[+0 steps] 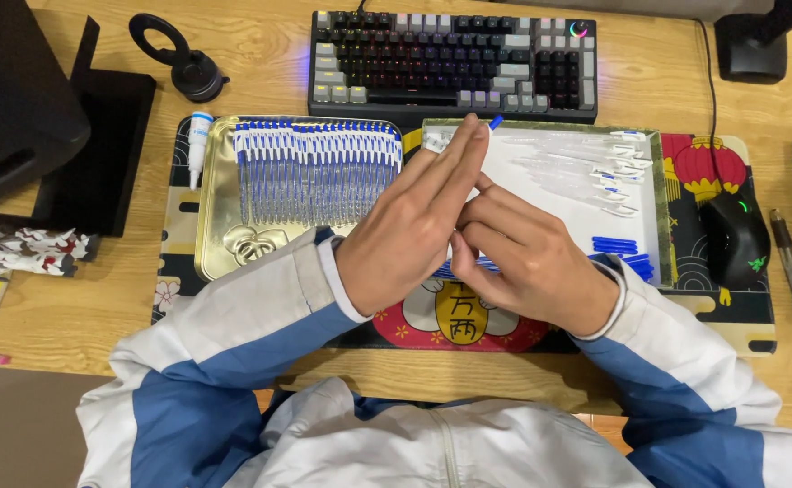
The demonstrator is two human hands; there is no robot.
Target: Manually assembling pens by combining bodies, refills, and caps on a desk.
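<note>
My left hand (414, 226) and my right hand (531, 262) are pressed together over the desk mat (721, 312). The left fingers are stretched flat; the right fingers curl against them. A thin pen is pinched between them, and only its blue tip (495, 121) shows above the left fingertips. A bit of blue (470, 266) shows in the gap between the hands; what it is cannot be told. To the left, a gold tray (208, 226) holds a row of blue-and-white pens (314, 172). Behind the hands, a white tray (540, 185) holds clear pen barrels (585, 163) and several small blue parts (617, 246).
A black keyboard (454, 63) lies at the back, a black mouse (735, 237) at the right beside a loose pen (791, 262). A small white bottle (199, 145) and a black ring stand (188, 63) sit left of the gold tray. Dark equipment fills the far left.
</note>
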